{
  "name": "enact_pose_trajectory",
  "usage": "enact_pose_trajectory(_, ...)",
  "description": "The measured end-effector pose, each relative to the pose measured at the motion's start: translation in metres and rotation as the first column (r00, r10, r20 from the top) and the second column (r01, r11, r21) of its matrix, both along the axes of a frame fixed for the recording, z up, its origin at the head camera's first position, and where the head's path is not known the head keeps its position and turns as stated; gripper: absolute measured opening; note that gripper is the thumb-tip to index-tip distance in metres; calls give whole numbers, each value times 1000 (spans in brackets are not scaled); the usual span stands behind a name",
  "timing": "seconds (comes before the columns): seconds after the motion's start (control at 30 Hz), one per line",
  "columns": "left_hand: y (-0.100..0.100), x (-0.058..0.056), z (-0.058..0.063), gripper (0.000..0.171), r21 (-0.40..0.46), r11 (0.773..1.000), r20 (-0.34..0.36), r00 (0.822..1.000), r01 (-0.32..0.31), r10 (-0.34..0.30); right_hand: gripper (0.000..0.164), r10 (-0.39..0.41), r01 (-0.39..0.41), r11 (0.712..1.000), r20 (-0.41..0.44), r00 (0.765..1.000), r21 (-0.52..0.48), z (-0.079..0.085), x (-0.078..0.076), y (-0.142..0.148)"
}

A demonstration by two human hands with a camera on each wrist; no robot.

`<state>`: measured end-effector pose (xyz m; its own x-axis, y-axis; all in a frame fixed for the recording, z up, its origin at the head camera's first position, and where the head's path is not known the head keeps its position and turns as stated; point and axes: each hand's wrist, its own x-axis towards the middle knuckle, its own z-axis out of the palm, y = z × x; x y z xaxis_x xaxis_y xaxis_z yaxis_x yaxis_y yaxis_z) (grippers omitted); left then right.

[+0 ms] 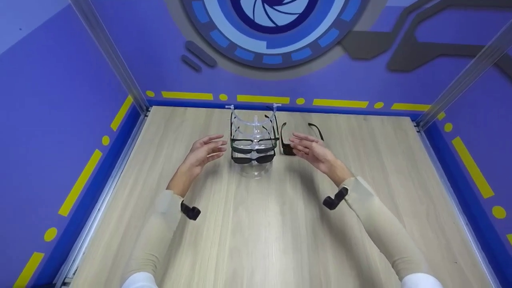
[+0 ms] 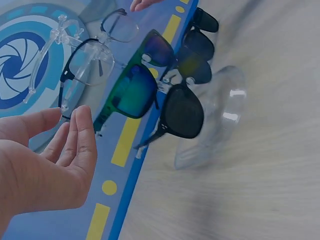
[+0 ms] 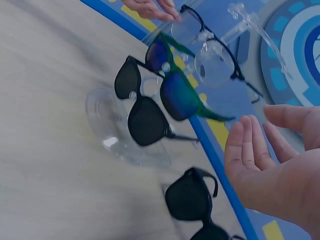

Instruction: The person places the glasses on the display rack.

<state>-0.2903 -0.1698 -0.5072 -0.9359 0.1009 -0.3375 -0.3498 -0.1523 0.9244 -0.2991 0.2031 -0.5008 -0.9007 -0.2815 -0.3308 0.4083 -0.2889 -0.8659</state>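
A clear plastic display stand (image 1: 256,173) carries three pairs of glasses, one above another. On top are clear-lens glasses (image 3: 214,61) with a dark rim, then green-framed sunglasses (image 2: 134,92) with mirrored lenses, and lowest black sunglasses (image 3: 146,121). My left hand (image 1: 203,153) is at the stand's left, fingers extended near the top pair's temple; contact cannot be made out. On the other side my right hand (image 1: 314,152) hovers with extended fingers and holds nothing. Partly behind it, a second pair of black sunglasses (image 1: 287,149) lies on the table with its temples unfolded.
The wooden tabletop (image 1: 248,232) is bordered by a blue back wall (image 1: 340,86) and blue side panels (image 1: 52,132). Metal posts (image 1: 112,52) stand at the back corners. Each wrist wears a small black camera (image 1: 335,199).
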Motion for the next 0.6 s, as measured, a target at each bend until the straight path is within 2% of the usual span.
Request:
enact_pose_trajectory(0.27,-3,28,-12,37,-60,997,42,998,49,-47,61,18,-21,997,45,999,71,-21,7,40)
enact_pose_trajectory(0.43,2,43,-19,40,-50,994,32,995,101,-99,63,20,-24,996,58,998,80,-29,17,69)
enact_pose_trajectory(0.6,10,52,-30,39,-44,990,46,990,135,-133,64,19,-24,997,71,997,71,-38,29,97)
